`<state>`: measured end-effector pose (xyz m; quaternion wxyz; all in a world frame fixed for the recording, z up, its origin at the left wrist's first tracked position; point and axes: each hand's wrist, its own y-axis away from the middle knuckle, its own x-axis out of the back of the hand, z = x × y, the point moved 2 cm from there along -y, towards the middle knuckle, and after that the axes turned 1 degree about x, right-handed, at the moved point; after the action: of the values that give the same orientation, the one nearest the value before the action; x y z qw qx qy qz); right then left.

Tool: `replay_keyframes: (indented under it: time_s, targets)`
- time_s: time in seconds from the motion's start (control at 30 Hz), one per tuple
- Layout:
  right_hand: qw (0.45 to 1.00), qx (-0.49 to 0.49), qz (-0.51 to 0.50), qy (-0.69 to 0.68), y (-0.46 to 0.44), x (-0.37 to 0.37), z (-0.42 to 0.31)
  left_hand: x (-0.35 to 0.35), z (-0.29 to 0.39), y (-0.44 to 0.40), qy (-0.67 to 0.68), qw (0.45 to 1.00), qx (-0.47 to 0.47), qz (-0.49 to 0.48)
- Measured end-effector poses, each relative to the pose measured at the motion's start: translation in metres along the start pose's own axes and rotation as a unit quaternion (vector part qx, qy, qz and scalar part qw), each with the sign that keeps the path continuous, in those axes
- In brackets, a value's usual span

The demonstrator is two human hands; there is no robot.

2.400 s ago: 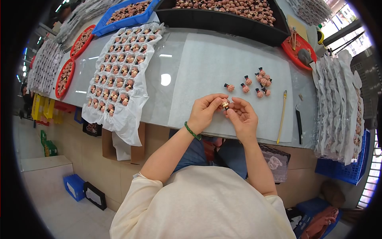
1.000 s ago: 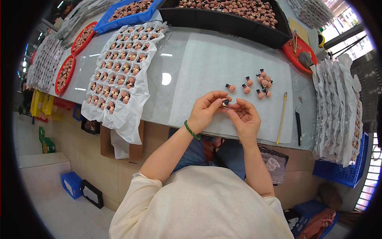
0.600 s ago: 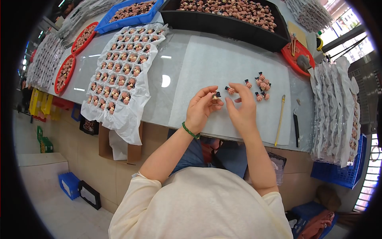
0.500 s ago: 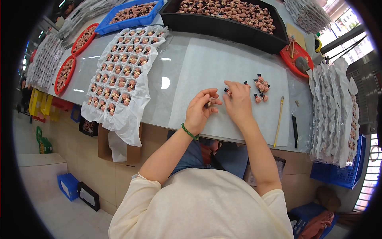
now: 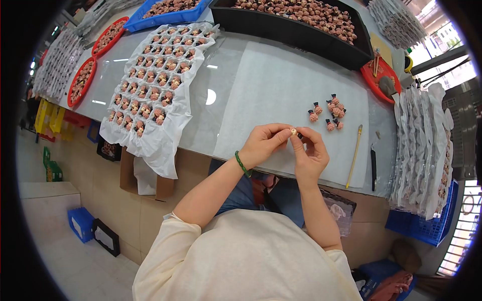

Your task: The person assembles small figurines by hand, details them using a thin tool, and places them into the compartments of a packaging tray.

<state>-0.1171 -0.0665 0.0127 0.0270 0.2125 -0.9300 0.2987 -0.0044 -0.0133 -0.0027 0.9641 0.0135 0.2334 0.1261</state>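
My left hand (image 5: pixel 265 144) and my right hand (image 5: pixel 310 154) meet near the table's front edge. Between their pinched fingertips is one small figurine (image 5: pixel 293 131), with a cream-coloured patch and a dark part showing; the fingers cover the rest. Beyond the right hand, several pink, knobbly figurines with black tops (image 5: pixel 335 107) lie loose on a white sheet (image 5: pixel 256 95). To the left, a compartment tray lined with white paper (image 5: pixel 173 135) holds rows of similar pink, cream and black figurines.
A black bin (image 5: pixel 281 35) and a blue tray (image 5: pixel 165 19) of figurines stand at the back. Red dishes (image 5: pixel 83 83) sit far left, another red dish (image 5: pixel 374 75) at right. A yellow brush (image 5: pixel 355 155) and a black tool (image 5: pixel 373 168) lie beside stacked trays (image 5: pixel 419 150).
My right hand has drawn back from beside the loose figurines and joined my left hand. Both now pinch the small figurine, closer to my body. The camera view has shifted slightly.
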Motion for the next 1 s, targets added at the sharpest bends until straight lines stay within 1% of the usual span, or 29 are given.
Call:
replay_keyframes:
  time_s: [0.1,0.13,0.23,0.27,0.37,0.5,0.73,0.87,1.0]
  targets:
    - [0.978,-0.125,0.014,-0.163,0.009,-0.005,0.002,0.001,0.002,0.002,-0.014,1.0,-0.006,0.024]
    - [0.978,-0.125,0.013,-0.164,0.01,-0.005,0.001,0.001,0.003,0.002,-0.001,0.999,-0.008,0.036]
    - [0.952,-0.215,0.009,-0.218,0.011,-0.001,-0.001,0.002,0.003,0.0,0.027,0.998,-0.008,0.056]
    - [0.952,-0.216,0.01,-0.218,0.011,0.001,0.0,0.002,0.003,0.0,0.025,0.998,-0.009,0.055]
    - [0.933,-0.261,-0.01,-0.248,0.011,0.002,0.007,0.003,0.003,0.0,0.02,0.998,-0.01,0.054]
    - [0.941,-0.245,-0.029,-0.232,0.012,0.001,0.009,0.001,0.004,0.0,0.006,0.998,-0.013,0.066]
    - [0.94,-0.258,-0.024,-0.222,0.013,0.0,0.007,-0.001,0.003,0.001,0.006,0.997,-0.028,0.072]
    - [0.939,-0.262,-0.02,-0.22,0.013,-0.001,0.006,0.0,0.003,0.001,-0.001,0.998,-0.05,0.039]
    - [0.94,-0.26,-0.016,-0.219,0.013,0.0,0.006,-0.001,0.002,0.001,-0.012,0.998,-0.042,0.052]
